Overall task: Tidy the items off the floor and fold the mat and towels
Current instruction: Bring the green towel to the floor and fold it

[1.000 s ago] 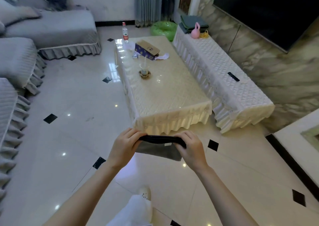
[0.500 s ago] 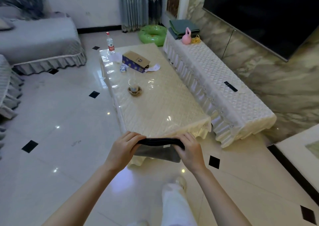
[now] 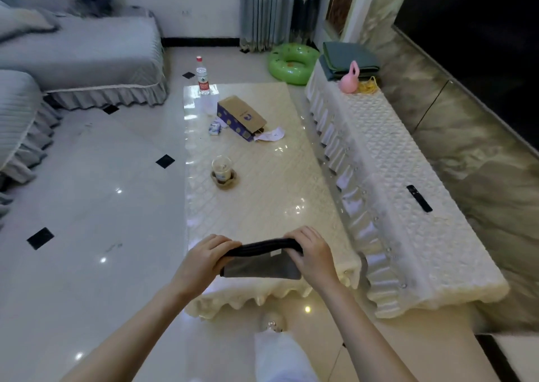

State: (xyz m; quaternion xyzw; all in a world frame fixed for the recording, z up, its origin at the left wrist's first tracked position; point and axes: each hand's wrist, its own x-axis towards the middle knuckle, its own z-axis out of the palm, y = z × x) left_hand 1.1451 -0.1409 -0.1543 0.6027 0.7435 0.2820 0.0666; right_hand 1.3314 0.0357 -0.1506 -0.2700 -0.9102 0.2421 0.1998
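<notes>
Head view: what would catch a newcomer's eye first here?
Both hands, left hand and right hand, hold a folded dark towel over the near end of the cream coffee table. Farther back, a bright green swim ring lies on the floor by the curtains.

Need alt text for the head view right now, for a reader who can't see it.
Both hands, left hand and right hand, grip a folded dark grey towel over the near end of a cream-covered coffee table; beyond sits a glass cup.
</notes>
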